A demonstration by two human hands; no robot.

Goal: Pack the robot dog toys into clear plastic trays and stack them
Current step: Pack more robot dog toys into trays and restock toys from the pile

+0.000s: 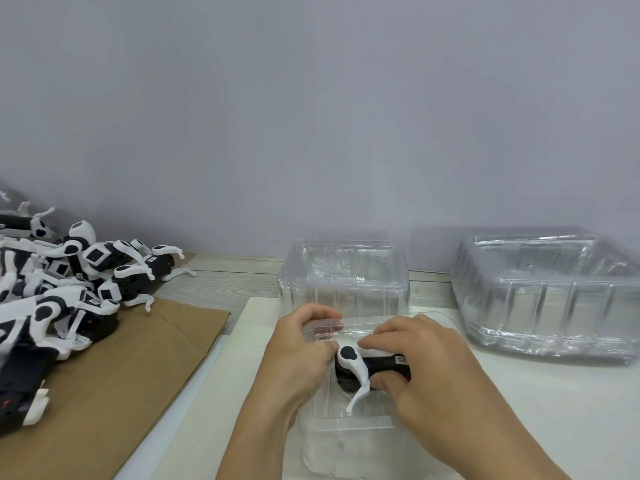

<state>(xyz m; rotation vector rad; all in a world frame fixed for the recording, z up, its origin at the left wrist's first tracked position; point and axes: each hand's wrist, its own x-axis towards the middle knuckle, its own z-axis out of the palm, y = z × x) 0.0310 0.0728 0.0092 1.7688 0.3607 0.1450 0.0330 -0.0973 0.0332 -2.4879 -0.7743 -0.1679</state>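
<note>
Seating a toy (367,368) in the near tray (349,419) | left hand (298,355) and right hand (426,358) both clasp it | light, rigid; thin legs look fragile, so grip the body | pile (62,282) waits left

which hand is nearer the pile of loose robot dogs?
Left. The left hand is on the side toward the pile of robot dog toys, holding the toy in the tray. The right hand grips the same toy farther from the pile.
</note>
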